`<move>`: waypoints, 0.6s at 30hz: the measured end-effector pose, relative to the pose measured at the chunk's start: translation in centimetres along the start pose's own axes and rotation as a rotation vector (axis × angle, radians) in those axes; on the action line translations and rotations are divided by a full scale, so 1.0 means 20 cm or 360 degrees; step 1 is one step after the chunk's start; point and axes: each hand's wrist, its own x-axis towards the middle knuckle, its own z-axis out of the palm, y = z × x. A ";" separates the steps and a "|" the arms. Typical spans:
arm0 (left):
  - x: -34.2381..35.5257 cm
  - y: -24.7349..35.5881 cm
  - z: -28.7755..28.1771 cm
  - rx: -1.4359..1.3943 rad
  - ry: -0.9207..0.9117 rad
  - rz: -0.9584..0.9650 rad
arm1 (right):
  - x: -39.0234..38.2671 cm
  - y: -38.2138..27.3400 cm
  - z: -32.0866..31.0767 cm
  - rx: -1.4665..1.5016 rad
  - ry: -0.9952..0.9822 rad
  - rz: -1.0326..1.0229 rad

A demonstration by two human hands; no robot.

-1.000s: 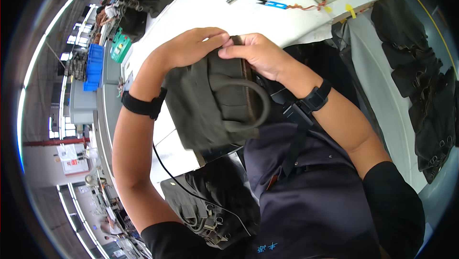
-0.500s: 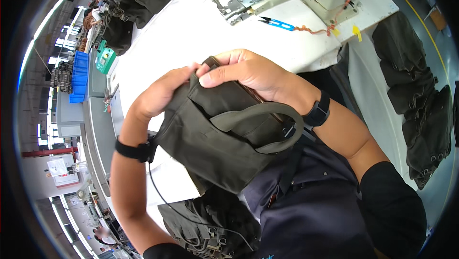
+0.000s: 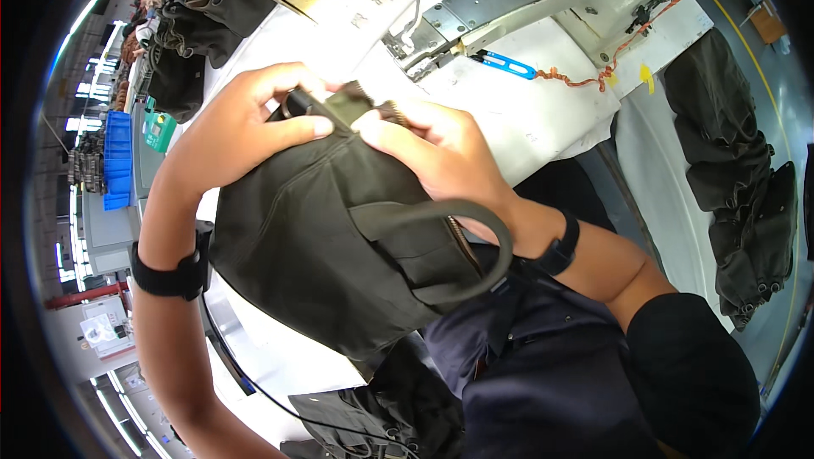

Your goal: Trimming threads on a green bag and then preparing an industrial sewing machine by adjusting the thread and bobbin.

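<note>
dark olive bag held up at the near-left side of the sewing machine, over the white counter. left grip narrow, thumb and fingers pinching the bag's far edge; right grip narrow too, pinching that edge just beside it. blue snips lie on the counter at the sewing machine's near side, orange cord trailing from them.

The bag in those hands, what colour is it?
The bag is dark olive green, clearest in the head view.
</note>
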 end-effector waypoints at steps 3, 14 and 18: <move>0.08 0.05 0.04 0.0070 -0.0265 -0.0295 | -0.11 0.01 0.00 0.0000 0.0305 -0.0350; -0.05 -0.19 -0.11 0.0660 -0.0257 -0.0406 | -0.18 0.33 0.06 -0.0172 -0.0282 0.0144; -0.03 -0.19 -0.04 0.0983 -0.0176 -0.0698 | -0.14 0.49 0.25 -0.0493 -0.0392 0.0295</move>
